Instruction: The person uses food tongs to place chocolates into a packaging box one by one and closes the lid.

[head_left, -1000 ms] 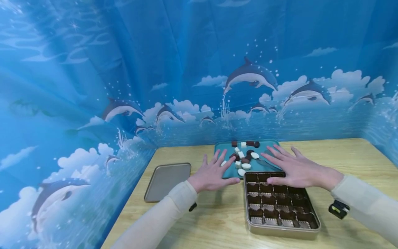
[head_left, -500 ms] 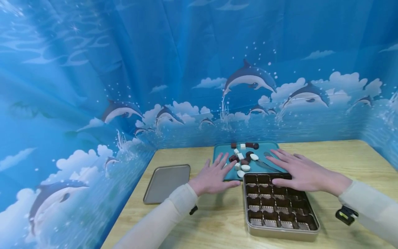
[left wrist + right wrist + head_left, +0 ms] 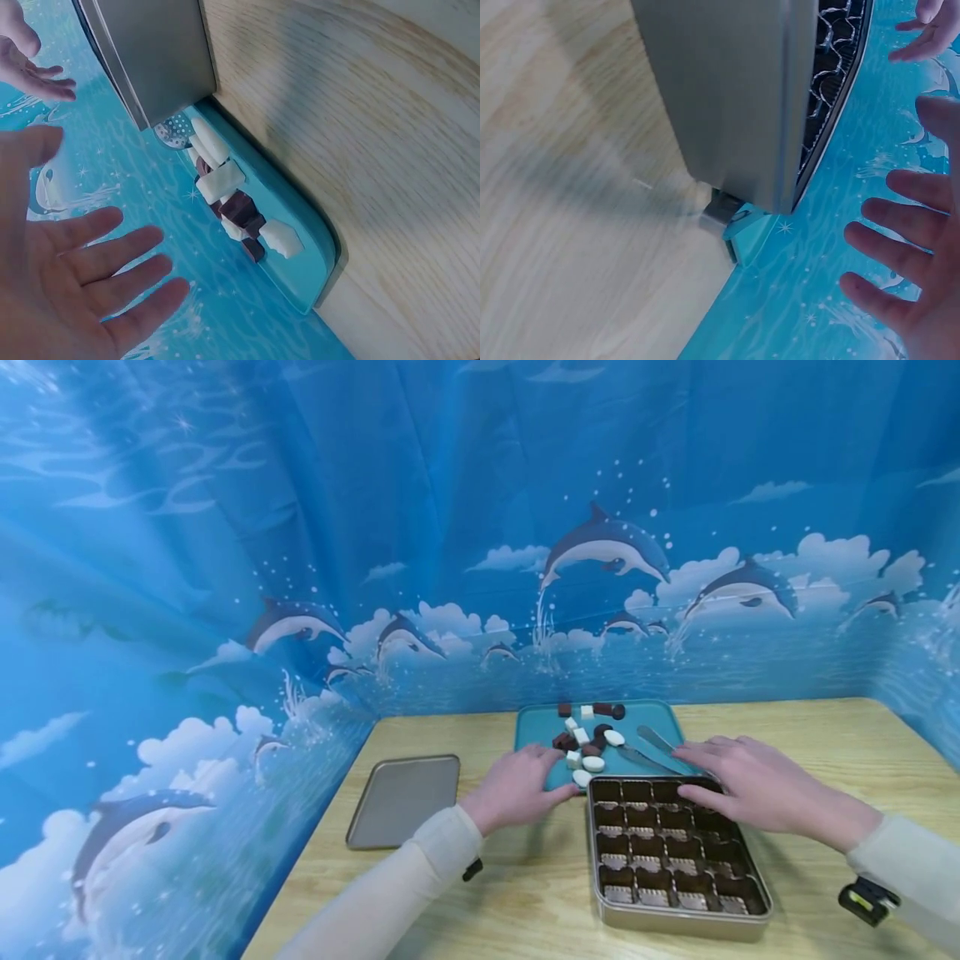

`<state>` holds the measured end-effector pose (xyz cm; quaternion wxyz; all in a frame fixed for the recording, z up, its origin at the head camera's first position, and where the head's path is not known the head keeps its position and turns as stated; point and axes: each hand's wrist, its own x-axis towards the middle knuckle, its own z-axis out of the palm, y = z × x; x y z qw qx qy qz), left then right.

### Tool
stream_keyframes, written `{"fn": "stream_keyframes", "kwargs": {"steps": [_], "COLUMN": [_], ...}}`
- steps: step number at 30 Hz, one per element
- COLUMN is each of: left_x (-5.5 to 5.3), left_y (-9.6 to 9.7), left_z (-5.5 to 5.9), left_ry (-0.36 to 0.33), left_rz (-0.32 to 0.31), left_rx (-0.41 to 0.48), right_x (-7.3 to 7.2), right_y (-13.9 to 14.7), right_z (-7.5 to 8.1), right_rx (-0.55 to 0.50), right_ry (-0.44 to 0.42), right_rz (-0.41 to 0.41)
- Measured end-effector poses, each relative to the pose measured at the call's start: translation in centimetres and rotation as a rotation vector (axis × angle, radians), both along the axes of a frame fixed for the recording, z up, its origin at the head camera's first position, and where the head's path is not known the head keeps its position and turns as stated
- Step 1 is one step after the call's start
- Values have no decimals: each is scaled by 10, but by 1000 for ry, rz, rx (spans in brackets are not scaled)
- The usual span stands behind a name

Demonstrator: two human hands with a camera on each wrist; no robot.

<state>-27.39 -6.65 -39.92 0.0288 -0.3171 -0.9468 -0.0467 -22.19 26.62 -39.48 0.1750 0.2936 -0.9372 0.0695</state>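
My left hand (image 3: pixel 517 789) hovers by the near left corner of a teal tray (image 3: pixel 536 718), its fingers loosely bent around nothing. On the tray lie several dark brown and white chocolates, among them a white oval chocolate (image 3: pixel 593 764), and metal tongs (image 3: pixel 645 760). Over the far right corner of a rectangular tin (image 3: pixel 682 922) is my right hand (image 3: pixel 772 789), fingers relaxed and holding nothing. A brown plastic insert (image 3: pixel 660 852) divides the tin into square compartments. Both wrist views show the left hand (image 3: pixel 90 292) and the right hand (image 3: pixel 922 262) apart from the things below.
A flat metal lid (image 3: pixel 405 802) lies at the left of the wooden table (image 3: pixel 510 902). Behind the table hangs a blue curtain (image 3: pixel 450 527) printed with dolphins. The tin stands directly in front of the tray.
Both hands were spread with straight fingers and are now lower and more relaxed. The right hand has shifted right, uncovering more of the tongs. Tin, tray and lid stay where they were.
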Motion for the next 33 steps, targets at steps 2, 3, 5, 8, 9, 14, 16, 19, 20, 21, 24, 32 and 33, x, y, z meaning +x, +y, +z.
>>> {"fn": "stream_keyframes", "kwargs": {"steps": [2, 3, 5, 8, 9, 14, 16, 19, 20, 21, 24, 32, 33], "left_x": [0, 0, 0, 2, 2, 6, 8, 9, 10, 11, 13, 22, 23], "left_y": [1, 2, 3, 6, 6, 11, 13, 16, 17, 17, 20, 29, 31], "left_z": [0, 0, 0, 0, -1, -4, -4, -7, -7, -7, -10, -18, -19], "left_ry": [3, 7, 15, 5, -3, -82, -125, -174, -193, -216, -274, -344, -346], "left_rz": [-1, -5, -15, -17, -15, 18, 36, 50, 55, 59, 74, 88, 89], "left_rx": [31, 43, 63, 88, 94, 107, 97, 88, 90, 96, 108, 50, 43], "right_x": [1, 2, 5, 9, 11, 19, 23, 29, 31, 33, 37, 40, 41], "right_y": [2, 3, 5, 8, 9, 13, 14, 15, 16, 16, 18, 21, 20], "right_z": [0, 0, -1, -3, -4, -9, -11, -17, -19, -21, -26, -39, -41], "right_rx": [-21, -31, -45, -55, -56, -46, -41, -32, -33, -35, -51, -43, -44], "right_ry": [26, 40, 51, 40, 29, -21, -34, -72, -88, -112, -177, -259, -271], "right_rz": [-6, -9, -21, -53, -65, -120, -145, -183, -195, -208, -227, -250, -255]}}
